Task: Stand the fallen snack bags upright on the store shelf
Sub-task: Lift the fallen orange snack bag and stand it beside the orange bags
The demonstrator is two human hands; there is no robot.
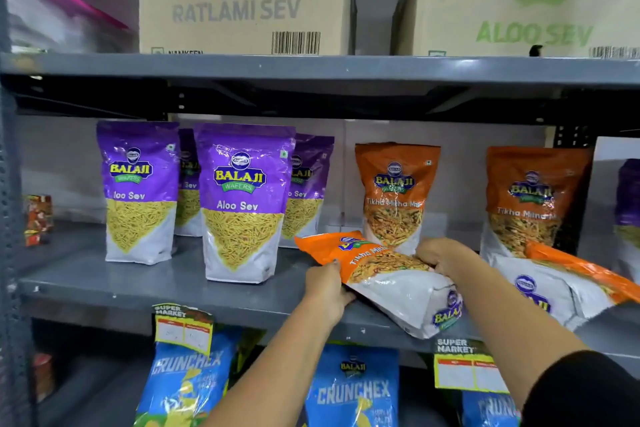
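Fallen orange bag (391, 274) lay tilted at shelf (138, 282) front edge, base overhanging. Left hand (327, 289) gripped its left edge, right hand (445, 258) clutched its top side; fingers closed on film. Likely light, soft, slick, contents crushable; best held by edges, near base.

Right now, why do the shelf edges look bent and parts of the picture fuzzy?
In the head view, the wide-angle lens bows the grey shelf edge and stretches the corners; the cardboard boxes up top and the far-right bags look smeared, while the middle Aloo Sev bag reads sharply; overhead light puts glare on the fallen orange bag.
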